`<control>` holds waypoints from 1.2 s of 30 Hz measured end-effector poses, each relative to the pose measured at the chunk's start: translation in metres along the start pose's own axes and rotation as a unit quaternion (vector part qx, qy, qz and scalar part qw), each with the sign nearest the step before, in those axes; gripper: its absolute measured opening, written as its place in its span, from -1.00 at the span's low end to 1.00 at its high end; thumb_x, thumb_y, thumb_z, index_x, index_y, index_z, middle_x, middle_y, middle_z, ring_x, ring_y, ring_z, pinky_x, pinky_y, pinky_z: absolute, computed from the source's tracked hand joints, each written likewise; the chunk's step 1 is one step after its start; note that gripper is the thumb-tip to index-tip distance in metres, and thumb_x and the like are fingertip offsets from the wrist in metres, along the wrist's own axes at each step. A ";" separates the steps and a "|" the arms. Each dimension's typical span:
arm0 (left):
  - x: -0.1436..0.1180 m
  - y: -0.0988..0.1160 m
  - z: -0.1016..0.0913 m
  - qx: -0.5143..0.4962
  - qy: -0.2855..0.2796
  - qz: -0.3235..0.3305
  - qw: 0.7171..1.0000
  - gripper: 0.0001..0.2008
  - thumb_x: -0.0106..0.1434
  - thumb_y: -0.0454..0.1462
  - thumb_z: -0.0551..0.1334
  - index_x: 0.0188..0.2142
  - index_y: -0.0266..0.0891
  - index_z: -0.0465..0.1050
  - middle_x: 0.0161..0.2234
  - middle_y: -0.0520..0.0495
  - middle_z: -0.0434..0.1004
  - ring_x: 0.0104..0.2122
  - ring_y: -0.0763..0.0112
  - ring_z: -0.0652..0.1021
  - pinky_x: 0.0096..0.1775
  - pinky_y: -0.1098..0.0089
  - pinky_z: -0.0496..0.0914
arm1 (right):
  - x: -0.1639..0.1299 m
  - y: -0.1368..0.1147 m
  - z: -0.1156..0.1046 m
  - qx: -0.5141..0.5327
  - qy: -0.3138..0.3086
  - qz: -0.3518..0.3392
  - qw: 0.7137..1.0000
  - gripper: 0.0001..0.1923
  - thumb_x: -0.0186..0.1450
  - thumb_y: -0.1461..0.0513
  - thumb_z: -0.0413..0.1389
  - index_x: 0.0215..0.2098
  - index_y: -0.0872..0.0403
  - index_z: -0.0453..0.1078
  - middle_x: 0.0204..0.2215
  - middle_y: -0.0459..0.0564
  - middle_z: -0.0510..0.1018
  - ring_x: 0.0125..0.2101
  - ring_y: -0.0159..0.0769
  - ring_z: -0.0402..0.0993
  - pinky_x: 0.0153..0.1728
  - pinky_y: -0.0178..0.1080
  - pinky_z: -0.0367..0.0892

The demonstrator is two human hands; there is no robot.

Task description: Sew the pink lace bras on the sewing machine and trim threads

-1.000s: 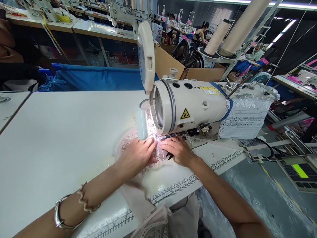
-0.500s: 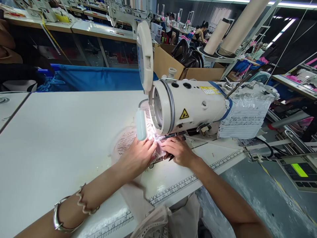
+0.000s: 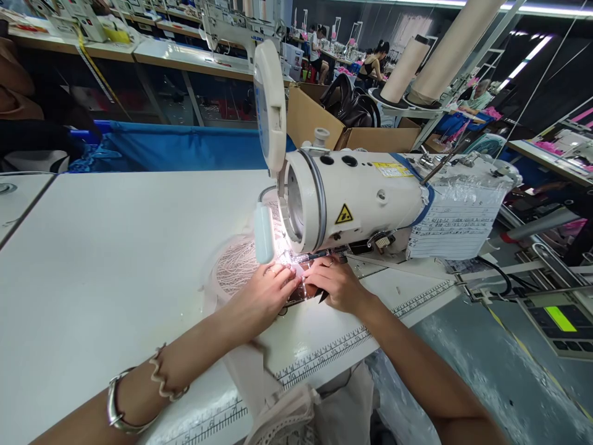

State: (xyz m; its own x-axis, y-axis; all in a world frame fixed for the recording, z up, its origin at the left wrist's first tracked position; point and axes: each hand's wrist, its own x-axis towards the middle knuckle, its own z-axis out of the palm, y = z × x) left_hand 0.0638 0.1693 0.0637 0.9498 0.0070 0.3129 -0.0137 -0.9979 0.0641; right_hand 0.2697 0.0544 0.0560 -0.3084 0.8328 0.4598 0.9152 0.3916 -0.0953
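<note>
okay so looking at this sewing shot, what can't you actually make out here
- Needle and presser foot: head view, hidden behind the sewing machine head and washed out by lamp glare.
- Lace fabric under the needle: covered by the left hand and right hand.
- Small dark object beneath the right hand: mostly covered, unidentifiable.
- Writing on the paper sheet: too small.
- Fabric end at the table edge: cut off by the bottom frame.
</note>
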 end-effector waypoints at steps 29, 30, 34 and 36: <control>0.003 -0.041 -0.008 -0.105 -0.034 -0.159 0.981 -0.59 0.48 -0.38 -0.15 0.16 -0.17 0.33 -0.01 -0.14 0.56 0.01 0.20 0.49 0.22 -0.11 0.17 | 0.003 0.004 -0.023 -0.031 -0.142 0.121 0.982 -0.70 0.32 0.40 -0.01 -0.09 0.04 0.47 -0.30 0.03 0.62 -0.34 -0.23 0.50 -0.34 -0.28 0.31; 0.004 -0.040 -0.009 -0.110 -0.035 -0.173 0.978 -0.58 0.49 -0.36 -0.16 0.14 -0.16 0.34 -0.04 -0.12 0.57 0.01 0.20 0.49 0.24 -0.12 0.14 | 0.005 0.005 -0.027 -0.045 -0.174 0.155 0.971 -0.74 0.34 0.34 0.02 -0.09 0.04 0.47 -0.32 0.02 0.63 -0.36 -0.22 0.51 -0.34 -0.28 0.31; 0.007 -0.038 -0.012 -0.119 -0.039 -0.191 0.974 -0.62 0.49 -0.31 -0.15 -0.04 -0.17 0.44 -0.14 -0.08 0.60 -0.03 0.21 0.51 0.31 -0.13 -0.01 | 0.021 0.011 -0.041 -0.111 -0.241 0.256 0.930 -0.68 0.39 0.05 0.07 -0.12 0.09 0.51 -0.28 0.12 0.65 -0.26 -0.06 0.55 -0.24 -0.19 0.35; 0.007 -0.038 -0.012 -0.108 -0.038 -0.182 0.977 -0.66 0.48 -0.27 -0.10 -0.10 -0.19 0.45 -0.17 -0.10 0.59 -0.05 0.20 0.52 0.34 -0.12 -0.08 | 0.030 0.015 -0.043 -0.115 -0.242 0.274 0.924 -0.62 0.43 0.03 0.00 -0.14 0.12 0.53 -0.24 0.18 0.65 -0.19 -0.01 0.55 -0.19 -0.16 0.37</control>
State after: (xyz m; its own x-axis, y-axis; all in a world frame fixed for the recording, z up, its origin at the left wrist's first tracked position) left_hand 0.0667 0.2086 0.0751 0.9247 0.3452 0.1607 0.2712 -0.8933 0.3583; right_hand 0.2858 0.0683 0.1061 0.1878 0.9807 -0.0550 0.9822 -0.1870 0.0192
